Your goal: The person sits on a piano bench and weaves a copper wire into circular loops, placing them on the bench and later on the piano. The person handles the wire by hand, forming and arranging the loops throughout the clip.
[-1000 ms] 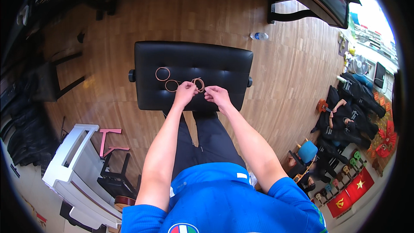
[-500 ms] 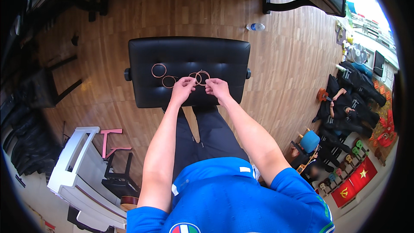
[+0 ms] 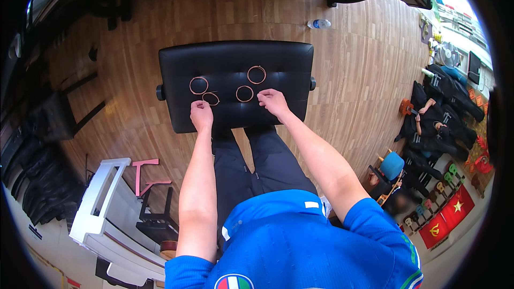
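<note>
A black padded bench [image 3: 235, 56] stands in front of me with several thin coiled wire rings on it. One ring [image 3: 198, 85] lies at the left, a smaller ring [image 3: 211, 98] just below it, a ring [image 3: 244, 93] at the middle and a ring [image 3: 256, 75] above it. My left hand [image 3: 201, 115] rests on the bench's near edge, fingers curled, next to the smaller ring. My right hand [image 3: 273, 101] lies beside the middle ring, fingertips close to it. Whether either hand pinches a wire I cannot tell.
Wooden floor surrounds the bench. A plastic bottle [image 3: 319, 23] lies on the floor behind it. A white keyboard stand [image 3: 104, 208] and a pink stool [image 3: 147, 176] are at my left. Bags and small instruments [image 3: 428, 123] crowd the right side. Dark furniture lines the left.
My hands, which were together at the middle of the bench working one ring, have parted; the left went left, the right stayed near the middle. Two rings now lie where they were.
</note>
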A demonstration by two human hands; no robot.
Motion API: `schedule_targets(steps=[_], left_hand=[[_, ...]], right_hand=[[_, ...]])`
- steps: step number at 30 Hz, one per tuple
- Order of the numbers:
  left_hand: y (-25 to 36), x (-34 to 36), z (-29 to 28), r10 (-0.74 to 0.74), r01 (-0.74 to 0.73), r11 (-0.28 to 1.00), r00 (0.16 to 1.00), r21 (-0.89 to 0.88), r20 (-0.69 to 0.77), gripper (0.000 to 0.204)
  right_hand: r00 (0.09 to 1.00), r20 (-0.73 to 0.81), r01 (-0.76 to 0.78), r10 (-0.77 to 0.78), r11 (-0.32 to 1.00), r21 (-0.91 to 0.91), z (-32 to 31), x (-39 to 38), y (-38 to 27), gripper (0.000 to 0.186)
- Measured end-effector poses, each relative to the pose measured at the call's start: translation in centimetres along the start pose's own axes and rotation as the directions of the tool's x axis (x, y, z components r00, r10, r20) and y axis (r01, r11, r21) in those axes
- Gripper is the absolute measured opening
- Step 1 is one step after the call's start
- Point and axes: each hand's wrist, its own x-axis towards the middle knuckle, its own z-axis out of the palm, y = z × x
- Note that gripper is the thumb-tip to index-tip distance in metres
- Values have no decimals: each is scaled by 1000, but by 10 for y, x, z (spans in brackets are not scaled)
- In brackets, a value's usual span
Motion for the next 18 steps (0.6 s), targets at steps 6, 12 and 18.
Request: schedule_targets(steps=[6,12,18], left_hand=[[10,0,-3,121,-103,991,964,-88,237,34],[23,-4,-8,-170,194,925,980,-328,99,48],[18,12,-9,-141,167,887,986,-431,91,35]], right_hand=[[999,16,40,-38,986,-160,5,-1,11,23],[999,43,21,-12,975,-221,3,-5,7,24],[1000,14,-22,21,997,78,6,0,-2,23]])
